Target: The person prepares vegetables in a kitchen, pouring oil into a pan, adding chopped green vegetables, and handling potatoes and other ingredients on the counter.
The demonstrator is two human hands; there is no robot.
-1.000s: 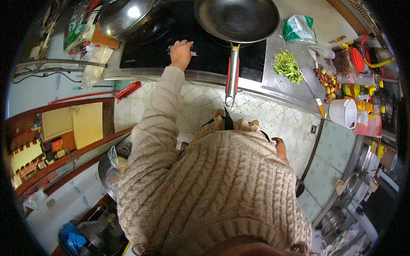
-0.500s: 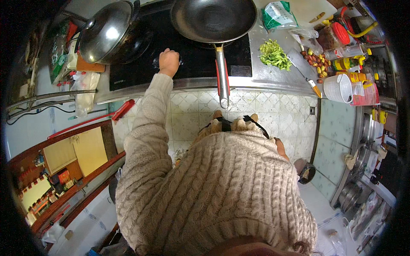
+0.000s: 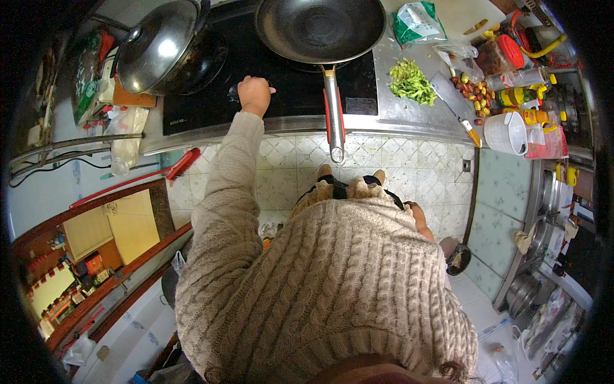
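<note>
At the upper left of the frame, a lidded wok (image 3: 157, 54) stands on the black cooktop (image 3: 295, 102), near the left hand (image 3: 254, 96). That hand's fingers curl down over the cooktop's front; whether they grip a control is hidden. A skillet (image 3: 320, 31) sits at upper centre, bare inside. The cutting looks done: chopped greens (image 3: 410, 82) lie at upper right, not in the skillet. The right hand (image 3: 419, 217), right of centre, hangs well apart from the cooktop; its grip cannot be told.

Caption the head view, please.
Left hand at the front of the black cooktop, lidded wok to its left, long-handled frying pan to its right.
</note>
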